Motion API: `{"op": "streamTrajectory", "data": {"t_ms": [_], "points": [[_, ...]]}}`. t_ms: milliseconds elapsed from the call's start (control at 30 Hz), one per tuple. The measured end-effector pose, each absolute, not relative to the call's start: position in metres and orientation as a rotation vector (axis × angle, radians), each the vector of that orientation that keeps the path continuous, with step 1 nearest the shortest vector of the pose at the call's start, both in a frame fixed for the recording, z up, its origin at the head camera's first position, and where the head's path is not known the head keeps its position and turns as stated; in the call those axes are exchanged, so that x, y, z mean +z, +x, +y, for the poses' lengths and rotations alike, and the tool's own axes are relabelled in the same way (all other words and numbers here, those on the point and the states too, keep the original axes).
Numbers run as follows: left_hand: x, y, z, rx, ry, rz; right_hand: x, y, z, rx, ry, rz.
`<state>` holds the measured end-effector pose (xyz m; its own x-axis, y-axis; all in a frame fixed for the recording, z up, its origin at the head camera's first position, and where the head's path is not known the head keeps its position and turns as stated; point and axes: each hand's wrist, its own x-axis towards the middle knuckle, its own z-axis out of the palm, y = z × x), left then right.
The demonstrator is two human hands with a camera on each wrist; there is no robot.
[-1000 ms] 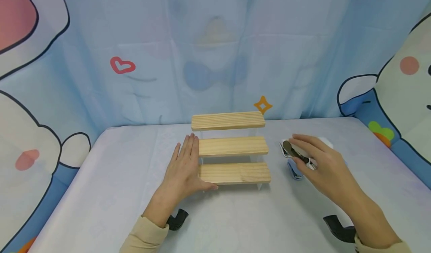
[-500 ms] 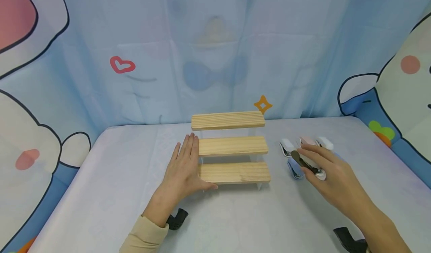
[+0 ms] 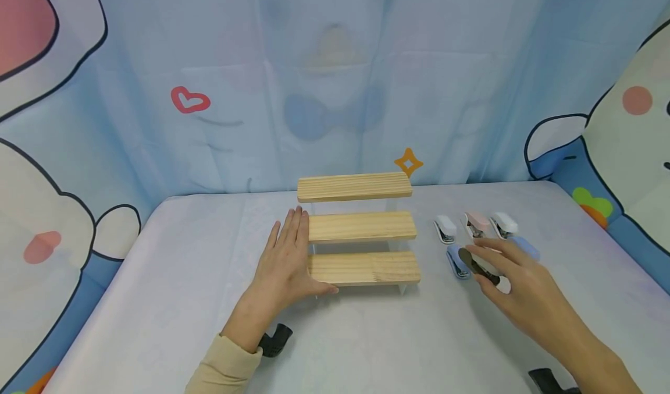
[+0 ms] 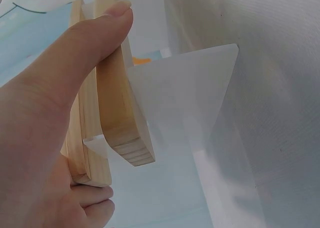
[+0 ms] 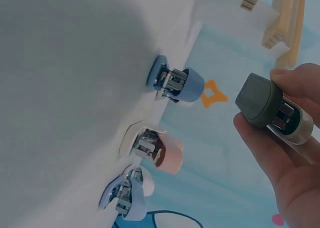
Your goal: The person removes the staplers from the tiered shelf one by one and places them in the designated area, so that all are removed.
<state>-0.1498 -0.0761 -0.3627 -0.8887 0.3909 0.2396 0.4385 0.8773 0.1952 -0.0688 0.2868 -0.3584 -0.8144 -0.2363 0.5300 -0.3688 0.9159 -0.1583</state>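
Note:
In the head view a three-step wooden shelf (image 3: 366,268) with pale, see-through side supports stands mid-table. My left hand (image 3: 282,266) lies along its left end, fingers straight; the thumb (image 4: 90,43) rests across the lowest board. Off to the right, my right hand (image 3: 515,274) pinches a dark green stapler (image 5: 260,100) with a cream part between thumb and fingers, raised over the table. Close behind it on the cloth are a blue stapler (image 3: 456,262), a white stapler (image 3: 445,227), a pink stapler (image 3: 477,220) and another white stapler (image 3: 504,223).
Another blue stapler (image 3: 526,247) is partly hidden behind my right hand. A pale cloth covers the table (image 3: 377,341). A blue cartoon-print curtain (image 3: 335,80) hangs along the back edge, with printed cloth at both sides.
My right hand has moved right and nearer to me with the stapler, uncovering the staplers behind it. My left hand has stayed on the shelf.

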Motion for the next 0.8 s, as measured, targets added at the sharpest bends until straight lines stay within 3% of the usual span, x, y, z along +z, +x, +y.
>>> {"op": "streamTrajectory", "data": {"t_ms": [800], "points": [[-0.362,-0.150,-0.076,-0.370,-0.638,-2.867,-0.376,-0.055,0.288,0.338,0.363,-2.714]]}}
